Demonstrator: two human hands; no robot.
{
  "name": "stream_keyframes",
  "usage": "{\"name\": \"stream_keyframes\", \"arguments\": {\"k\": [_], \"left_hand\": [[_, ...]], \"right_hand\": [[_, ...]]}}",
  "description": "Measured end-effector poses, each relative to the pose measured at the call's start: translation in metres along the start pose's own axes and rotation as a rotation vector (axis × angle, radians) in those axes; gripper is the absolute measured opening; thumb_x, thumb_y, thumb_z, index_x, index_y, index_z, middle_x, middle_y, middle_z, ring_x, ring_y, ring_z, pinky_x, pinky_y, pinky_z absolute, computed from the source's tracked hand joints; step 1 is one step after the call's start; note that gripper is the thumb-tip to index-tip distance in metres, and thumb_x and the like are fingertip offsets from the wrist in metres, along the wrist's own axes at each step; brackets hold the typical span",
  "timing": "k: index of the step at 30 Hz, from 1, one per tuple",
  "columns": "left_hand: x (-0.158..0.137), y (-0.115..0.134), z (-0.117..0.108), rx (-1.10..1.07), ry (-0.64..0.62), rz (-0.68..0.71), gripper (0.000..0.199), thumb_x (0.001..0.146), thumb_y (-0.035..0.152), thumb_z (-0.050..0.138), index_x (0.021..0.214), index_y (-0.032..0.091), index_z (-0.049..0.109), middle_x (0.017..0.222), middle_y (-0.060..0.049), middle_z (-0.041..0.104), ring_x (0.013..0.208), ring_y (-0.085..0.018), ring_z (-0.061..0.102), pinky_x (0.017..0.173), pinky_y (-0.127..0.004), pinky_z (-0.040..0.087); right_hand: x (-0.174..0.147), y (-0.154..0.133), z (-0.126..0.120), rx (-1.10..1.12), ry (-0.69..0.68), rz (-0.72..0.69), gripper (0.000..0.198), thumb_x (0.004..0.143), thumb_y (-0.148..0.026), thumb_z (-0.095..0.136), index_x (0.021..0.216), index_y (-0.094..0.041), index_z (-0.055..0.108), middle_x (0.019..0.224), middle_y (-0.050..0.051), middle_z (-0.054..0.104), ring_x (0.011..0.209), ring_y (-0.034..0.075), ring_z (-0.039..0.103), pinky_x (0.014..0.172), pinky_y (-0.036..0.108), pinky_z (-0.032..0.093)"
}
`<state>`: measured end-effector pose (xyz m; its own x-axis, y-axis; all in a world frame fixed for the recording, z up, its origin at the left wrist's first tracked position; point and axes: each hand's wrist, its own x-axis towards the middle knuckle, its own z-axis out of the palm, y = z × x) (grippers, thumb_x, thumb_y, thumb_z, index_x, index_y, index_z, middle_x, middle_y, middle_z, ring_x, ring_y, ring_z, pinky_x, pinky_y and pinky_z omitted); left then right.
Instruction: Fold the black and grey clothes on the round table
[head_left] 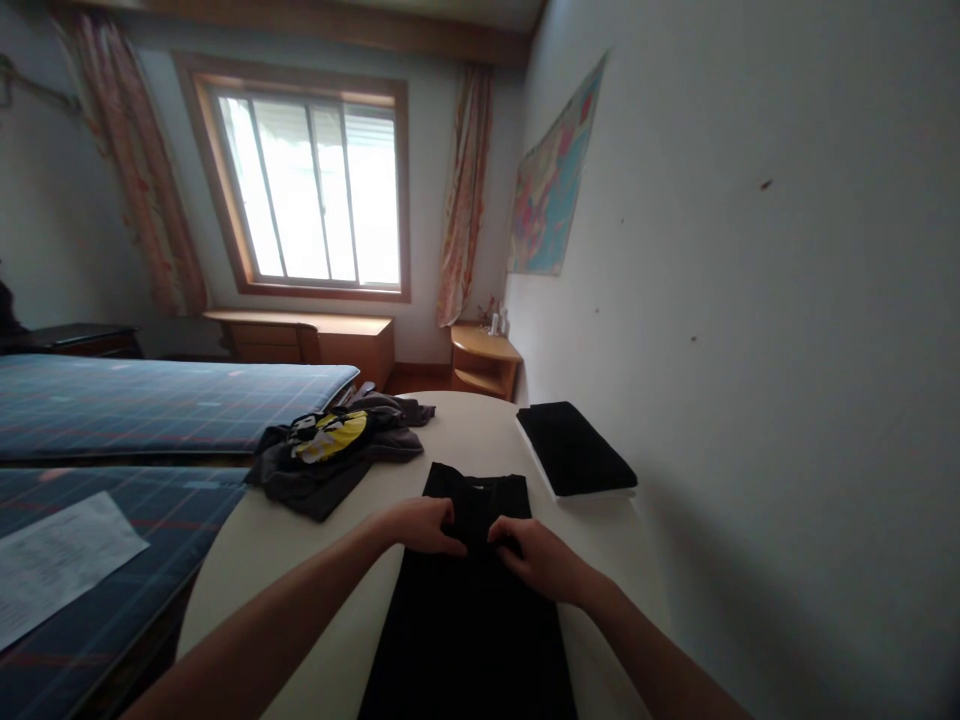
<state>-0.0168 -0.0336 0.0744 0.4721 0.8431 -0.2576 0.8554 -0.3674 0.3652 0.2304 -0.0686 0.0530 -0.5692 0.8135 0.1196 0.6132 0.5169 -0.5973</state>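
Observation:
A black T-shirt (472, 620) lies folded into a long strip on the round white table (457, 430), its collar end away from me and its near end running out of the bottom of the view. On its left side, just below the collar, my left hand (429, 525) has curled fingers on the cloth. Opposite it, my right hand (536, 555) bends its fingers into the same black fabric. Both hands look closed on the shirt, with a small gap between them; the fingertips are partly hidden.
A crumpled dark grey shirt with a yellow print (337, 437) lies at the table's left edge. Folded black cloth on a white base (574, 448) sits at the right, near the wall (787, 420). Plaid mattresses (172, 405) stand left, one bearing a paper sheet (67, 560).

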Motion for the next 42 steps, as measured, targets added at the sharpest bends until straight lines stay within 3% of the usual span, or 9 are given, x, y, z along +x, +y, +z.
{"name": "stream_keyframes", "arguments": {"k": [5,9,11,18,22,27,32,36,42], "left_hand": [[0.002,-0.002,-0.001,-0.225,-0.009,0.272,0.045,0.068,0.021,0.071,0.112,0.02,0.064,0.107,-0.004,0.069,0.095,-0.023,0.064,0.079,-0.029,0.048],[-0.002,-0.003,-0.005,-0.377,-0.039,0.47,0.051,0.07,0.013,0.063,0.121,0.023,0.063,0.112,-0.002,0.07,0.101,-0.021,0.064,0.087,-0.029,0.049],[-0.003,-0.004,-0.006,-0.364,-0.072,0.503,0.059,0.069,0.009,0.059,0.125,0.024,0.061,0.116,-0.001,0.069,0.103,-0.021,0.064,0.09,-0.029,0.049],[0.0,-0.006,0.002,-0.371,-0.059,0.458,0.06,0.067,0.008,0.06,0.125,0.024,0.06,0.117,-0.003,0.069,0.102,-0.021,0.065,0.086,-0.03,0.051],[-0.002,-0.009,0.004,-0.461,-0.013,0.378,0.052,0.071,0.022,0.07,0.122,0.021,0.057,0.109,-0.005,0.069,0.099,-0.022,0.066,0.078,-0.029,0.052],[-0.006,-0.032,0.012,-0.379,0.138,0.241,0.063,0.072,0.041,0.076,0.127,0.019,0.054,0.103,-0.007,0.069,0.092,-0.023,0.065,0.083,-0.035,0.05],[-0.018,-0.055,0.036,-0.554,0.317,0.187,0.057,0.092,0.052,0.052,0.138,0.02,0.041,0.113,-0.009,0.066,0.091,-0.019,0.064,0.083,-0.033,0.051],[-0.026,-0.06,0.055,-0.625,0.453,0.193,0.058,0.093,0.048,0.05,0.143,0.023,0.033,0.133,-0.011,0.057,0.098,-0.019,0.065,0.092,-0.036,0.05],[-0.027,-0.061,0.059,-0.683,0.478,0.204,0.059,0.096,0.051,0.044,0.146,0.022,0.031,0.132,-0.012,0.059,0.1,-0.021,0.065,0.095,-0.038,0.049]], "right_hand": [[-0.002,-0.004,0.003,-0.031,0.022,0.016,0.017,0.083,-0.025,0.063,0.099,-0.024,0.067,0.093,0.001,0.072,0.084,0.018,0.065,0.077,0.027,0.047],[-0.003,-0.006,0.005,-0.056,0.116,0.006,0.017,0.083,-0.023,0.062,0.099,-0.024,0.066,0.094,0.001,0.072,0.092,0.02,0.064,0.084,0.03,0.046],[-0.003,-0.007,0.006,-0.039,0.112,0.012,0.022,0.083,-0.023,0.062,0.104,-0.024,0.066,0.098,0.001,0.073,0.093,0.021,0.066,0.084,0.03,0.046],[0.0,-0.012,0.003,0.09,0.035,0.008,0.039,0.085,-0.038,0.065,0.121,-0.023,0.065,0.113,0.005,0.072,0.102,0.024,0.067,0.089,0.033,0.048],[0.004,-0.016,0.003,0.159,0.04,0.023,0.032,0.088,-0.039,0.061,0.115,-0.023,0.068,0.11,0.004,0.073,0.1,0.023,0.068,0.089,0.031,0.048],[0.007,-0.017,0.006,0.116,0.081,0.071,0.025,0.088,-0.036,0.06,0.105,-0.021,0.071,0.1,0.004,0.075,0.091,0.022,0.068,0.083,0.03,0.048],[0.007,-0.017,0.009,0.112,0.067,0.097,0.027,0.091,-0.037,0.057,0.108,-0.022,0.071,0.103,0.004,0.074,0.095,0.022,0.068,0.085,0.031,0.048],[0.009,-0.021,0.002,0.102,0.073,0.068,0.025,0.091,-0.036,0.057,0.106,-0.022,0.071,0.101,0.004,0.074,0.093,0.021,0.068,0.085,0.031,0.048],[0.02,-0.036,-0.028,0.051,0.077,-0.038,0.025,0.091,-0.038,0.058,0.105,-0.023,0.071,0.1,0.003,0.074,0.092,0.02,0.067,0.086,0.031,0.048]]}}
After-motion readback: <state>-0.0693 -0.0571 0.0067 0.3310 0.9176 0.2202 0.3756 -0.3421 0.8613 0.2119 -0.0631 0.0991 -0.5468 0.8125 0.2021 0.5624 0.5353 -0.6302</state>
